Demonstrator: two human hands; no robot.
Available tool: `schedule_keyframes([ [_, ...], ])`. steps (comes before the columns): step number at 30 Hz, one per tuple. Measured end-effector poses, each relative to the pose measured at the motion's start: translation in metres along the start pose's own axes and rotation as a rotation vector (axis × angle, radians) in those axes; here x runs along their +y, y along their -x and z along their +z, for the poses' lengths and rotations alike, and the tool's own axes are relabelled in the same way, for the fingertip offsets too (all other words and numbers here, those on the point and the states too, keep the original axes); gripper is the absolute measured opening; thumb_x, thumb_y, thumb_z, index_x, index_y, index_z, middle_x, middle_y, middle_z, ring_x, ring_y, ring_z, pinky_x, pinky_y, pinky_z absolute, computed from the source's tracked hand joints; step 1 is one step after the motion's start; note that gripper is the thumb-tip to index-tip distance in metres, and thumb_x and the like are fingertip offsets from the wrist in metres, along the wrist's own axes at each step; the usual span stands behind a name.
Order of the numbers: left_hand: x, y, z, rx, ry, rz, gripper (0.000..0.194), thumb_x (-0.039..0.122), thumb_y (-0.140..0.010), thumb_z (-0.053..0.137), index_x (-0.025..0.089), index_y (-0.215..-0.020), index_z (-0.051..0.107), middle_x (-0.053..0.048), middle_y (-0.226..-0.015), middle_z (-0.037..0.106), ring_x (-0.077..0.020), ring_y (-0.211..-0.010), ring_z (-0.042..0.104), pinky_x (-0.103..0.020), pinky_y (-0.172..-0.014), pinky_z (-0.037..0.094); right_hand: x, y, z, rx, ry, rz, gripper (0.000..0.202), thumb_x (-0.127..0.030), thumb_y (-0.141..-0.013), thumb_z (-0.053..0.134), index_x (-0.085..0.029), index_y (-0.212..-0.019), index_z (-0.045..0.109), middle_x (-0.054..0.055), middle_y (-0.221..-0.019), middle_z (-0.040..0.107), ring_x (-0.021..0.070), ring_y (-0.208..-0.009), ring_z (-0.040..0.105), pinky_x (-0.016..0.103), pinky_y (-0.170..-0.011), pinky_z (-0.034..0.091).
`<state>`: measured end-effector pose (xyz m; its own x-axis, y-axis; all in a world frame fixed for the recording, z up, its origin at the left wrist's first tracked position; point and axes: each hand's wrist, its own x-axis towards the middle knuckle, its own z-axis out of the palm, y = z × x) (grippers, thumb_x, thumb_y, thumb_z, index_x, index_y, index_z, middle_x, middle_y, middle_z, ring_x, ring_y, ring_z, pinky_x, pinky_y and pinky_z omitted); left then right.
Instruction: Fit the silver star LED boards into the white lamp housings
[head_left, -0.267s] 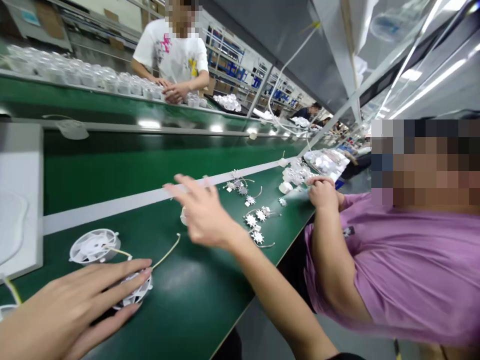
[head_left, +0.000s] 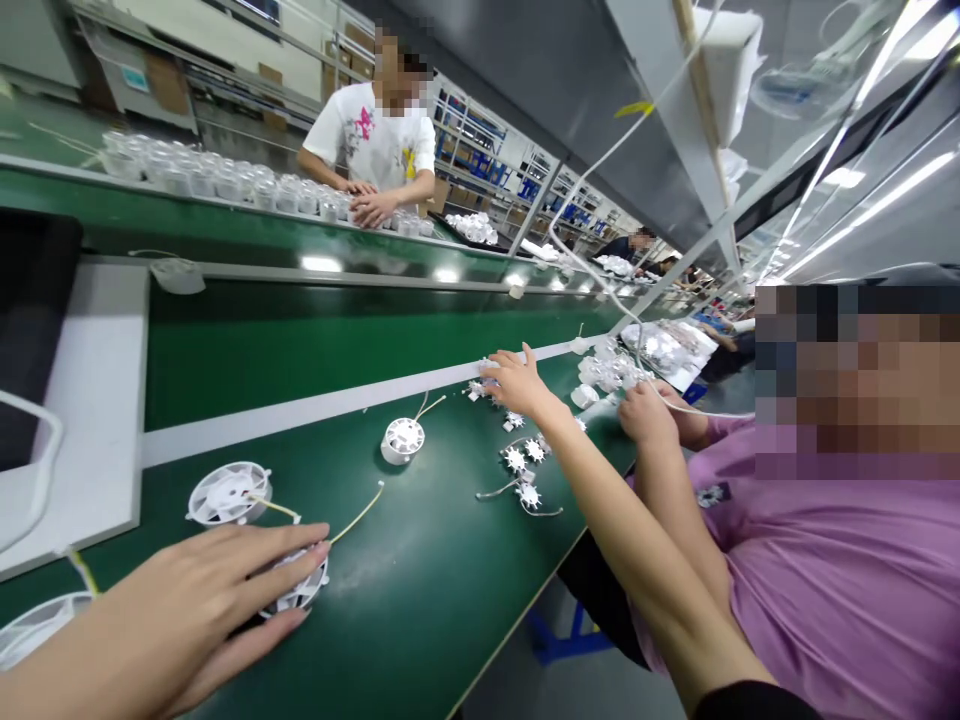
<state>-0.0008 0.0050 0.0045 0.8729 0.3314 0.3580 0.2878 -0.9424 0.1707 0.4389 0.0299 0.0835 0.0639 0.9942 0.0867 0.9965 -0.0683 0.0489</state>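
Observation:
My left hand point(head_left: 217, 600) lies over a round white fan frame point(head_left: 309, 582) with a yellowish wire, its fingers across the top and the thumb against the near side. Farther right, my right hand point(head_left: 517, 385) reaches over several small white star-shaped parts point(head_left: 515, 459); its fingers are spread, and their tips cover some of the parts. Between my hands stands a small round white housing point(head_left: 403, 440) with thin wires. Another white fan frame point(head_left: 229, 493) sits just beyond my left hand, and one more point(head_left: 37, 625) is partly hidden at the left edge.
A person in a purple shirt point(head_left: 840, 540) sits close on the right, hands near a pile of white parts point(head_left: 611, 365). Across the green bench point(head_left: 405, 560), a person in a white shirt point(head_left: 386, 140) works behind rows of clear cups point(head_left: 225, 180). A white board point(head_left: 105, 400) lies left.
My right hand has moved away to the right, onto the star-shaped parts, and the small round housing it partly hid now shows fully. My left hand stays on its fan frame. The view has shifted.

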Motion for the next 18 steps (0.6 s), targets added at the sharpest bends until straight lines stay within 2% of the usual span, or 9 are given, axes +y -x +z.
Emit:
schedule_keyframes([
  [2,0.001,-0.001,-0.003,-0.017,-0.016,0.007,0.038,0.038,-0.108,0.048,0.042,-0.133,0.076,0.005,-0.137,0.076,-0.0236,-0.106,0.081,-0.035,-0.090,0.065,0.008,0.000,0.006,0.002,-0.015,-0.001,0.020,-0.009,-0.090,0.066,-0.019,-0.089,0.083,0.015,-0.112,0.081,0.0361,-0.127,0.067,0.069,-0.130,0.013],
  [5,0.004,-0.004,-0.007,0.016,-0.044,0.037,0.039,0.040,-0.111,0.044,0.037,-0.131,0.077,0.004,-0.135,0.077,-0.0232,-0.110,0.079,-0.037,-0.096,0.062,0.004,0.010,-0.002,0.068,-0.067,0.018,0.026,-0.008,-0.091,0.062,-0.021,-0.077,0.080,0.010,-0.088,0.082,0.0321,-0.108,0.074,0.064,-0.129,0.019],
  [7,0.007,-0.006,-0.009,0.047,-0.066,0.078,0.036,0.039,-0.111,0.046,0.034,-0.129,0.077,0.003,-0.132,0.079,-0.0232,-0.116,0.077,-0.038,-0.103,0.058,-0.002,0.019,-0.016,0.140,-0.135,0.026,0.026,-0.011,-0.092,0.062,-0.022,-0.077,0.080,0.008,-0.086,0.082,0.0293,-0.100,0.076,0.059,-0.127,0.028],
  [10,0.011,-0.011,-0.018,0.050,-0.101,0.118,0.029,0.036,-0.110,0.054,0.030,-0.125,0.077,0.001,-0.132,0.079,-0.0243,-0.123,0.074,-0.040,-0.112,0.054,-0.019,0.027,-0.033,0.268,-0.281,0.035,0.022,-0.021,-0.095,0.062,-0.024,-0.084,0.081,0.006,-0.093,0.084,0.0278,-0.097,0.077,0.053,-0.121,0.040],
  [12,0.017,-0.015,-0.026,0.076,-0.086,0.130,0.029,0.035,-0.110,0.054,0.029,-0.126,0.076,-0.001,-0.133,0.078,-0.0257,-0.122,0.074,-0.041,-0.107,0.058,-0.036,0.029,-0.037,0.333,-0.405,0.037,0.022,-0.026,-0.096,0.060,-0.024,-0.089,0.081,0.007,-0.095,0.084,0.0279,-0.096,0.077,0.049,-0.109,0.051],
  [14,0.023,-0.020,-0.035,0.143,-0.016,0.083,0.032,0.035,-0.113,0.049,0.028,-0.128,0.075,-0.002,-0.132,0.078,-0.0260,-0.119,0.075,-0.040,-0.100,0.062,-0.056,0.027,-0.037,0.357,-0.542,0.020,0.022,-0.030,-0.094,0.060,-0.022,-0.089,0.080,0.007,-0.090,0.083,0.0268,-0.088,0.077,0.042,-0.088,0.059],
  [16,0.030,-0.024,-0.044,0.199,0.098,-0.028,0.034,0.035,-0.114,0.045,0.028,-0.126,0.076,-0.002,-0.129,0.079,-0.0242,-0.114,0.076,-0.037,-0.095,0.063,-0.077,0.022,-0.034,0.361,-0.672,-0.012,0.024,-0.035,-0.093,0.062,-0.019,-0.088,0.079,0.007,-0.082,0.081,0.0242,-0.076,0.075,0.035,-0.072,0.059],
  [18,0.034,-0.027,-0.052,0.208,0.235,-0.134,0.031,0.037,-0.113,0.048,0.029,-0.123,0.076,0.000,-0.125,0.080,-0.0214,-0.112,0.077,-0.032,-0.094,0.063,-0.097,0.018,-0.029,0.375,-0.776,-0.042,0.028,-0.040,-0.093,0.062,-0.018,-0.089,0.079,0.007,-0.076,0.078,0.0219,-0.067,0.072,0.033,-0.064,0.057],
])
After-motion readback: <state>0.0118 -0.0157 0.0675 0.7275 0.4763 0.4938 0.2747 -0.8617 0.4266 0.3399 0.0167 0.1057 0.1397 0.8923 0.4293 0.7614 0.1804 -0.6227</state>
